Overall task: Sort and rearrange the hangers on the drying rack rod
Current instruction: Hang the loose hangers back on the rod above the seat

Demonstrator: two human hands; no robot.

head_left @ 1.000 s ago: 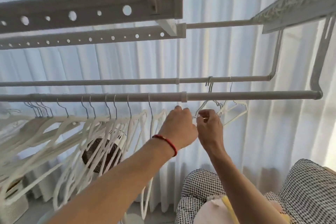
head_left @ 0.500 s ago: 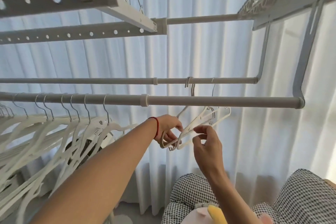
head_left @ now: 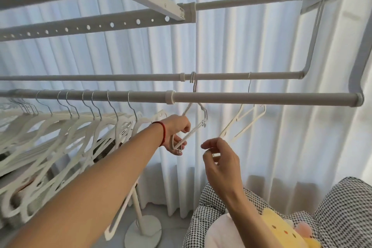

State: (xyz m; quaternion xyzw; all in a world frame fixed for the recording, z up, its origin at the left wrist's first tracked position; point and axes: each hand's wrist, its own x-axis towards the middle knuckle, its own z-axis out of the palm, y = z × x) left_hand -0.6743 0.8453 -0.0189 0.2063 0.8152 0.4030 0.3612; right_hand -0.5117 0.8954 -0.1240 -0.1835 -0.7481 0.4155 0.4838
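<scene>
Two thin white hangers (head_left: 196,125) hang on the far rod (head_left: 141,77), right of its collar. We grip their lower corner in our left hand (head_left: 178,134); our right hand (head_left: 218,157) pinches a third hanger (head_left: 244,123). Light, springy, tangle-prone; hold near the hooks. The near rod (head_left: 241,97) crosses in front; the crowded hanger row (head_left: 70,127) fills its left end.

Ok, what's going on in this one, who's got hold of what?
A person is sorting white hangers on a drying rack. The left hand grips the lower end of a small bunch of hangers hooked on the far rod. The right hand pinches the tip of a single hanger hooked further right on that rod. A long row of hangers hangs on the near rod, to the left.
</scene>
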